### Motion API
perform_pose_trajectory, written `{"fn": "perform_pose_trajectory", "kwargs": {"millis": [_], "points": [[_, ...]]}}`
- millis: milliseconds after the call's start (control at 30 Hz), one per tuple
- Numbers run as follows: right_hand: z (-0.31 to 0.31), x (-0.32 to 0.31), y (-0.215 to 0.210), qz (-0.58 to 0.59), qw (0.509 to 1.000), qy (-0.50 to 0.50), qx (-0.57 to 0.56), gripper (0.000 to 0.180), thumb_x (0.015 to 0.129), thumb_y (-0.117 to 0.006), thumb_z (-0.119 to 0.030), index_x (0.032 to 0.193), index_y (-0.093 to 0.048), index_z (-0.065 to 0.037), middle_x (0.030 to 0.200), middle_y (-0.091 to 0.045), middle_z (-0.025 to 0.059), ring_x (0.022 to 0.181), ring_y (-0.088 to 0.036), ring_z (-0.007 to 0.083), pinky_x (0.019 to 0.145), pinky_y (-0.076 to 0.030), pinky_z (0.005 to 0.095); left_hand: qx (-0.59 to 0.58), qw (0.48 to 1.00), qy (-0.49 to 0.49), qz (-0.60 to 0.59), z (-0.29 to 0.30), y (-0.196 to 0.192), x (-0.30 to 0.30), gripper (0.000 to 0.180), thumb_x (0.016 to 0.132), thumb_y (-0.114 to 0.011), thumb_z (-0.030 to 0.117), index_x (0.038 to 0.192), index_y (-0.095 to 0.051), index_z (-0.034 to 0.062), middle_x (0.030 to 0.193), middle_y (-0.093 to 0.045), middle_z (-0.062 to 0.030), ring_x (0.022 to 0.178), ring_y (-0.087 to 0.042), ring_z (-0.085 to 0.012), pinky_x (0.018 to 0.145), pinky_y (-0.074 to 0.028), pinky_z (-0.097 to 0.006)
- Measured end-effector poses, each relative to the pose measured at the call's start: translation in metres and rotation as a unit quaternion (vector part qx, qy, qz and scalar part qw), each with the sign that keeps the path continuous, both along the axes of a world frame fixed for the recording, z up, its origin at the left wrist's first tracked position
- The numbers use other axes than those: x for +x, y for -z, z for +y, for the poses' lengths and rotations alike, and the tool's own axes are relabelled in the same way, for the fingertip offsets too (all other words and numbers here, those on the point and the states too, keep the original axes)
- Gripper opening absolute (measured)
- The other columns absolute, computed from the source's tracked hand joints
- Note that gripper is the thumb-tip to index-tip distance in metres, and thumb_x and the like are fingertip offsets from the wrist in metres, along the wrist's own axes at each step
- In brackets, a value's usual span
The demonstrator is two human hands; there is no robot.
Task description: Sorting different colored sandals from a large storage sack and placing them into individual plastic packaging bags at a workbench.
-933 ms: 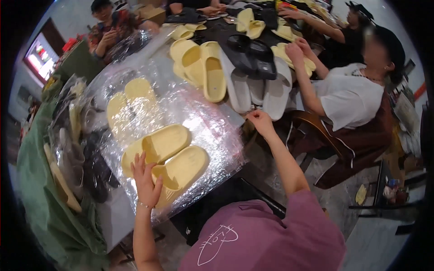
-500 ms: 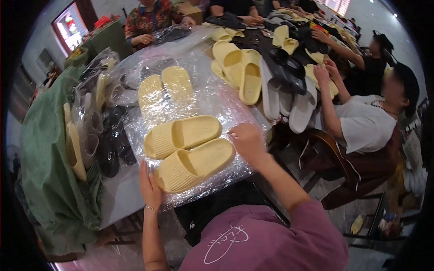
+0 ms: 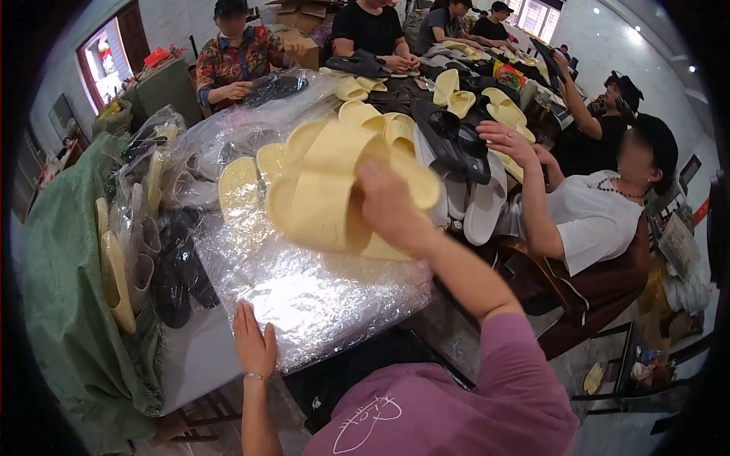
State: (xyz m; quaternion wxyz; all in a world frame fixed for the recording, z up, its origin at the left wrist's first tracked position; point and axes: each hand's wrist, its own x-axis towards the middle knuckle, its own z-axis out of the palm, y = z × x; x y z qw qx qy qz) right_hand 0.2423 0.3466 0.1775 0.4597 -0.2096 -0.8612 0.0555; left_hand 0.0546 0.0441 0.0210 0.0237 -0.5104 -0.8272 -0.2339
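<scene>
A pair of pale yellow slide slippers [image 3: 318, 199] hangs over the plastic-covered table, blurred by motion. My right hand [image 3: 391, 209] is closed on them, its fingers partly hidden by a strap. My left hand [image 3: 255, 340] lies flat with fingers outstretched at the near left edge of the shiny clear plastic bags [image 3: 319, 300], holding nothing. Beyond the lifted pair, more yellow slippers [image 3: 239, 194] lie wrapped in clear plastic, partly covered from view by it.
Heaped yellow, white [image 3: 484, 204] and black slippers [image 3: 445, 133] fill the table's right and far side. Bagged footwear and a green sack [image 3: 65, 281] stand at the left. A person in a white shirt [image 3: 601, 224] sits at the right; several others work farther back.
My right hand has taken hold of the yellow slippers and lifted them off the plastic, away from me. My left hand, beside them before, now rests on the plastic's edge.
</scene>
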Motion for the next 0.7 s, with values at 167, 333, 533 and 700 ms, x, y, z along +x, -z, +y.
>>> {"fn": "perform_pose_trajectory", "kwargs": {"millis": [167,333,533,700], "points": [[0.120,0.020,-0.082,0.035,0.987,0.123,-0.102,0.014,0.079,-0.056,-0.011,0.089,-0.059,-0.001,0.085,-0.062,0.0212,0.085,-0.062,0.0356,0.071,-0.047,0.0423,0.006,1.000,-0.005,0.010,0.000,0.000,-0.001,0.062,0.090,-0.051,0.024,0.138,-0.029,-0.0063,0.144,-0.030,-0.0254,0.133,-0.029,-0.0405,0.111,-0.021,-0.046],[0.159,0.003,-0.099,-0.051,0.988,0.111,-0.095,0.028,0.077,-0.059,-0.018,0.093,-0.064,0.005,0.083,-0.066,0.0182,0.075,-0.066,0.0261,0.067,-0.049,0.0366,-0.026,1.000,-0.007,0.003,0.006,0.000,-0.005,0.064,0.088,-0.055,0.026,0.138,-0.030,-0.0063,0.143,-0.029,-0.0269,0.133,-0.028,-0.0412,0.111,-0.022,-0.045],[0.231,-0.034,-0.054,-0.156,0.950,0.267,-0.048,0.035,0.072,-0.058,-0.026,0.086,-0.069,0.004,0.085,-0.065,0.0274,0.085,-0.065,0.0380,0.076,-0.050,0.0459,-0.025,0.999,-0.021,-0.011,0.003,-0.010,-0.003,0.065,0.088,-0.056,0.029,0.137,-0.031,-0.0063,0.143,-0.031,-0.0260,0.132,-0.029,-0.0398,0.110,-0.024,-0.044],[0.269,-0.028,-0.029,-0.246,0.864,0.395,-0.194,0.034,0.083,-0.056,-0.025,0.106,-0.065,-0.002,0.113,-0.063,0.0195,0.105,-0.061,0.0348,0.085,-0.049,0.0472,-0.045,0.998,-0.037,0.002,-0.002,-0.015,-0.003,0.065,0.088,-0.055,0.031,0.136,-0.032,-0.0063,0.142,-0.032,-0.0253,0.132,-0.031,-0.0389,0.110,-0.025,-0.043]]}}
